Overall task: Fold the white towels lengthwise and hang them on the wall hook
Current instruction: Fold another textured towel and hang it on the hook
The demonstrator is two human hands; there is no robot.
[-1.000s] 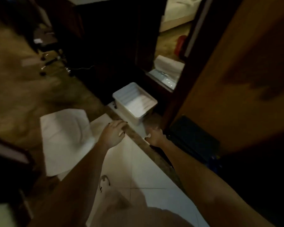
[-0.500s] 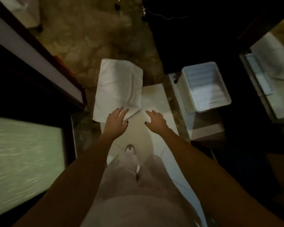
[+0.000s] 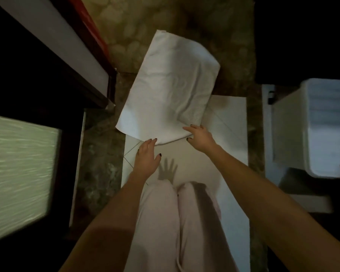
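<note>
A white towel point(image 3: 169, 91) lies flat on the floor, half on the patterned carpet and half on the white tile. My left hand point(image 3: 148, 156) reaches down with straight fingers, its fingertips touching the towel's near edge. My right hand point(image 3: 201, 136) is spread over the towel's near right corner, with the fingers on top and the thumb at the edge. Neither hand has lifted the cloth. No wall hook is in view.
A white plastic bin point(image 3: 322, 130) stands on the floor to the right. A dark frame with a pale strip point(image 3: 67, 50) and a frosted glass panel point(image 3: 18, 173) close in the left side. My legs in pale trousers point(image 3: 177, 222) stand on the white tile point(image 3: 230, 124).
The view has swung from the bin and doorway down onto the towel. Both hands have moved forward and down to the towel's near edge, the right one crossing from the bare tile to its corner.
</note>
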